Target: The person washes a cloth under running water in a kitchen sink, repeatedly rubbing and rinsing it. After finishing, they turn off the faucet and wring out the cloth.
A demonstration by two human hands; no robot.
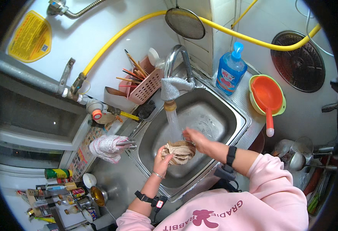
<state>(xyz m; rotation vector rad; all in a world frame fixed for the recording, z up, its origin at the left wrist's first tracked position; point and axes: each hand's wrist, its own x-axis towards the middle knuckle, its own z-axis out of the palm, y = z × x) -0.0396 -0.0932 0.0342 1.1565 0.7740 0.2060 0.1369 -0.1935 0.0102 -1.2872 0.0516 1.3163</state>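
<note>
Water runs from a chrome faucet [179, 53] with a grey cloth wrapped round its spout. Beneath the stream, over the stainless steel sink [238, 115], is a bunched beige cloth [179, 153]. My left hand [161, 161] grips the cloth's left side, thumb on top and fingers partly hidden behind it. My right hand [196, 140] is at the cloth's upper right edge, beside the water; its fingers are partly hidden, and whether they grip the cloth is unclear.
A blue soap pump bottle [231, 72] stands behind the sink, with an orange ladle in a green bowl [281, 108] to its right. A pink utensil basket [147, 88] is at the back left. A white and pink cloth [107, 148] hangs left of the sink.
</note>
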